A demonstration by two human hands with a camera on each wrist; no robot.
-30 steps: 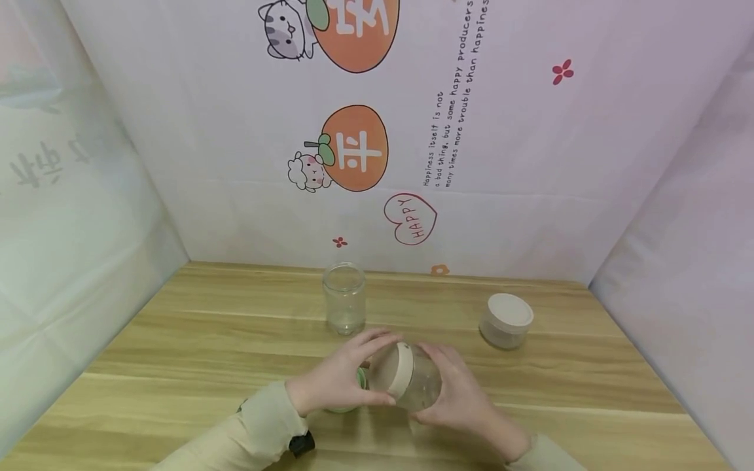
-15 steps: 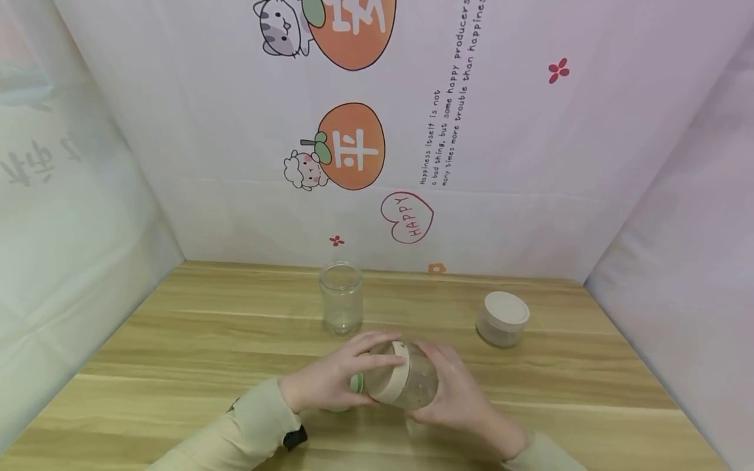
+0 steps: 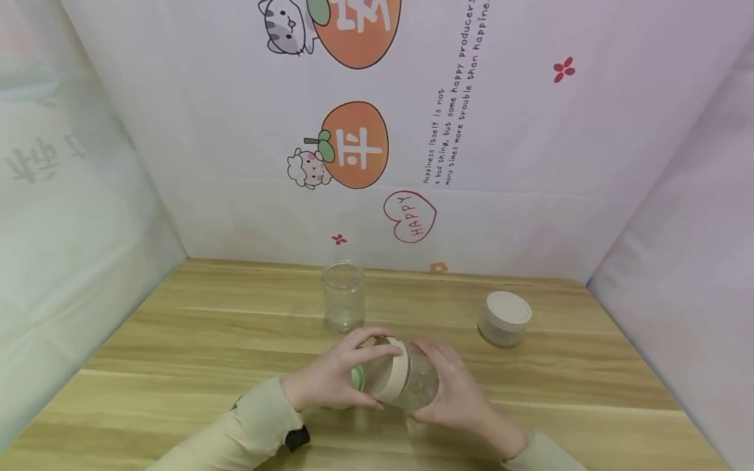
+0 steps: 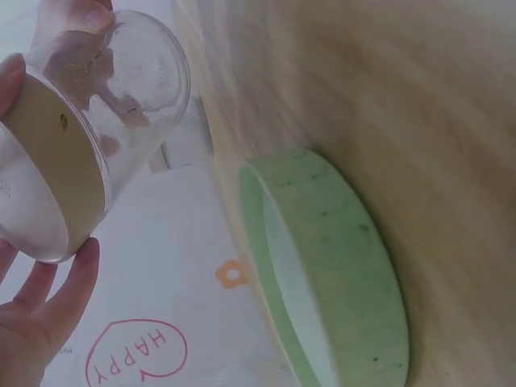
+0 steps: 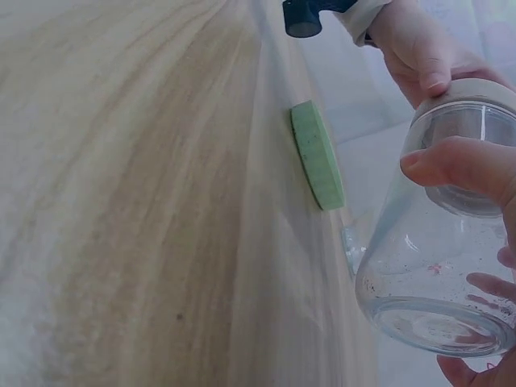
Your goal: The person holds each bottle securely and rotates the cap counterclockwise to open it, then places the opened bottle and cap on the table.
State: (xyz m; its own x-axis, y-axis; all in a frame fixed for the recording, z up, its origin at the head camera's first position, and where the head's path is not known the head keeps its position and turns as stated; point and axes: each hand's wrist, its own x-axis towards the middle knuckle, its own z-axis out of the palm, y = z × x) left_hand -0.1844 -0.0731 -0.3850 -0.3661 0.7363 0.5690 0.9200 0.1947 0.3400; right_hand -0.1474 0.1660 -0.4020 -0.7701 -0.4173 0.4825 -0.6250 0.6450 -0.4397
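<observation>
Both hands hold a clear glass jar (image 3: 422,383) on its side above the table, its lid with a beige band (image 3: 398,373) toward the left. My left hand (image 3: 332,376) grips the lid, thumb below and fingers over the band. My right hand (image 3: 456,389) is curled round the glass body. In the right wrist view, the tilted jar (image 5: 427,274) shows small specks inside its glass. Under the left hand lies a shallow round green piece with a pale inside, like a lid (image 4: 347,266), on the table; the left hand partly hides it in the head view.
A tall clear glass jar without a lid (image 3: 344,297) stands behind the hands. At the right, a low clear container with a white lid (image 3: 506,317) sits on the wooden table (image 3: 235,307). White printed cloth (image 3: 501,216) borders the table's back and sides.
My left hand has shifted its grip on the lid: the index finger now lies across the beige band and the thumb has drawn back left. The right hand stays round the jar.
</observation>
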